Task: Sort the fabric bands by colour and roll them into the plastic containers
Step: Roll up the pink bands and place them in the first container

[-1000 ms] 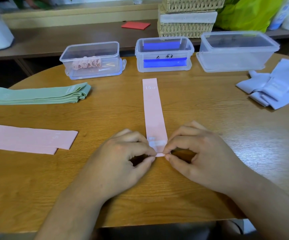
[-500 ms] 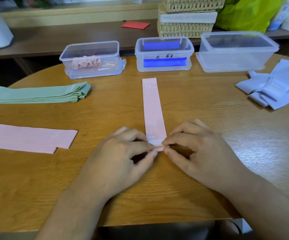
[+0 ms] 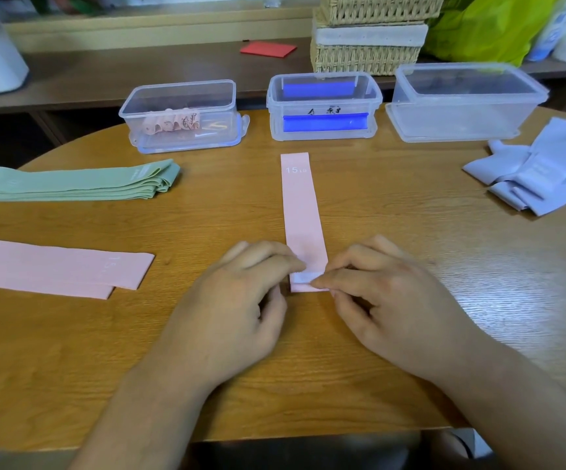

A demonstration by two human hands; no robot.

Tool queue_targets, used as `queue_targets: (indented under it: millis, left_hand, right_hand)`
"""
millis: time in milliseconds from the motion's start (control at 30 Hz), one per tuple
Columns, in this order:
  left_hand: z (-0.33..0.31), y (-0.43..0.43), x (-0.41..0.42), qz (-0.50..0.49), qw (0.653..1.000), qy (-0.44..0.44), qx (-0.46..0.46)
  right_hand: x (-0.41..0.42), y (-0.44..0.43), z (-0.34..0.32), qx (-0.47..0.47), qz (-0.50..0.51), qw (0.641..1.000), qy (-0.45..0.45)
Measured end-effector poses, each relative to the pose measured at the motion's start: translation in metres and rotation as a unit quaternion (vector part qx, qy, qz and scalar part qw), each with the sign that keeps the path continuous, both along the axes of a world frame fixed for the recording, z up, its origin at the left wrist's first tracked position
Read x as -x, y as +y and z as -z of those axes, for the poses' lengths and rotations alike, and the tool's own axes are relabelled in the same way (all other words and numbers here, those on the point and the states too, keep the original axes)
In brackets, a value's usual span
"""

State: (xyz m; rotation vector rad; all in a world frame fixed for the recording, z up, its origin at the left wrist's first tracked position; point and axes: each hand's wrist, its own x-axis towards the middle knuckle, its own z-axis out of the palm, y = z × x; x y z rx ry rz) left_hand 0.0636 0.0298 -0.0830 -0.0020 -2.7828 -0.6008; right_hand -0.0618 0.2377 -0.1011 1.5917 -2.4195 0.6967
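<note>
**Q:** Where is the pink band [image 3: 300, 205] lying?

**A:** It is lying flat at the centre of the worktop [image 3: 393, 225], running from near to far. Its far end, printed "15 LB", is pointing toward the middle container [image 3: 324, 139]. Its near end is turning up in a narrow fold, and a white label is showing there.

**Q:** What are the hands doing?

**A:** Both hands are holding that near end. The left hand [image 3: 237, 300] is curling its fingers against the left edge of the fold, and its thumb is hidden. The right hand [image 3: 386, 300] is pinching the fold from the right, with the index fingertip lying on the label.

**Q:** How are the containers standing?

**A:** Three clear plastic containers are standing in a row along the far side of the worktop.
- The left container [image 3: 217, 96] is holding rolled pink bands [image 3: 171, 122].
- The middle container is holding blue bands [image 3: 324, 123].
- The right container [image 3: 461, 113], the largest, is standing just beside the middle one.

**Q:** Where are the other bands lying?

**A:** All three groups are lying well apart from the hands.
- Green bands [image 3: 71, 184] are lying stacked at the far left.
- Flat pink bands [image 3: 54, 266] are lying overlapped at the near left.
- Lavender bands [image 3: 546, 171] are lying in a loose heap at the far right.
</note>
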Motion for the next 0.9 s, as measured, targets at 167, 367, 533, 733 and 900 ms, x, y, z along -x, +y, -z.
queue_targets:
  millis: [167,367,533,733,900]
  left_hand:
    - [0.0016,0.0014,0.0008,0.033,0.999,-0.022,0.012]
    - [0.0039,-0.0001,0.0035,0.011,0.999,-0.037,0.018]
    - [0.0064,0.0001,0.0052,-0.006,0.998,-0.047,0.035]
    - [0.0047,0.0017,0.0052,-0.029,0.997,-0.073,0.027]
    - [0.0021,0.0060,0.0065,-0.071,0.995,-0.073,0.014]
  right_hand:
    - [-0.0011,-0.0012,0.0004,-0.006,0.017,1.000,0.014]
    - [-0.0041,-0.0020,-0.0034,-0.022,0.039,0.999,0.018]
    - [-0.0062,-0.0040,-0.0047,-0.024,0.022,0.999,0.022]
    - [-0.0046,-0.0047,-0.0024,-0.015,0.037,0.999,-0.001]
    - [-0.0030,-0.0070,-0.0006,-0.030,0.053,0.998,-0.007]
